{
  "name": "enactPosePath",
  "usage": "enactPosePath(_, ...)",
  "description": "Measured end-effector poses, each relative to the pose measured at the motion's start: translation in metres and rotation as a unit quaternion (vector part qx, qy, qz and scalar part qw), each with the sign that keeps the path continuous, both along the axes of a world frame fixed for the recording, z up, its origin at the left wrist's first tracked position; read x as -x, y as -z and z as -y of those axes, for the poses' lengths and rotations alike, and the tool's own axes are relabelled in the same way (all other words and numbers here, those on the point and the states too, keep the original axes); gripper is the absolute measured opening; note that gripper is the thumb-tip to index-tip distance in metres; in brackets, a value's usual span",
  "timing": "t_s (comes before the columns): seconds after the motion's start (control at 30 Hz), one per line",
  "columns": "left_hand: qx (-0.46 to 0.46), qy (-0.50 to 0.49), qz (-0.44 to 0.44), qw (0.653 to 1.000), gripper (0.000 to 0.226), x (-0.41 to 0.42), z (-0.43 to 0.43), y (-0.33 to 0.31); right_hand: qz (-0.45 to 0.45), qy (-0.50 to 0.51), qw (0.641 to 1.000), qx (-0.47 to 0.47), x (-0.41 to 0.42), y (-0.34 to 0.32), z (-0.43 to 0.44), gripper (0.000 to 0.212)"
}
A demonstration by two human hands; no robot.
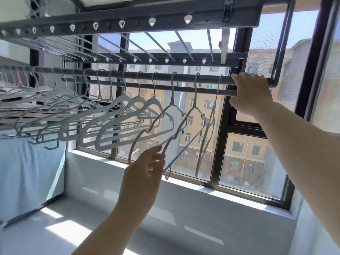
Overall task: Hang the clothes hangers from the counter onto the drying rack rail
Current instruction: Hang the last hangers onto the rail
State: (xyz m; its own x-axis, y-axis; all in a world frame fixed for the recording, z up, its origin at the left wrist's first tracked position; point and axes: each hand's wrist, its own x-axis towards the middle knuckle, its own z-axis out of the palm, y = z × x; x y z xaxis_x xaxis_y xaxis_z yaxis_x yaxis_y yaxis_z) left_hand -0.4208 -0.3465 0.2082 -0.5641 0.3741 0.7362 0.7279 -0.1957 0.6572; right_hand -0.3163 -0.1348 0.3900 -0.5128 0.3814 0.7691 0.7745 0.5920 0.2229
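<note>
White hanger (182, 151) in left hand (145, 173)

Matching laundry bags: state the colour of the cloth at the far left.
Pale blue cloth, head view.
</note>
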Motion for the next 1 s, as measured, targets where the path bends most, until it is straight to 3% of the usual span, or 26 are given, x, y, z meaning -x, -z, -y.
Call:
enactPosePath(0.13,0.003,0.013,-0.007,1.000,0.040,-0.004,-0.006,0.001,0.009,-0.001,1.000,-0.003,-0.002,0.000,0.000,0.063)
enactPosePath(0.4,-0.020,0.080,0.003,0.997,0.026,-0.012,-0.011,0.002,0.008,-0.007,1.000,-0.004,-0.003,0.000,0.001,0.063)
enactPosePath(0.47,-0.014,0.091,0.013,0.996,0.033,-0.015,-0.013,0.004,0.007,-0.003,1.000,-0.005,-0.003,0.001,0.001,0.063)
enactPosePath(1.0,0.004,0.065,0.015,0.998,0.038,-0.011,-0.016,0.004,0.003,0.010,1.000,-0.006,-0.009,0.003,-0.001,0.061)
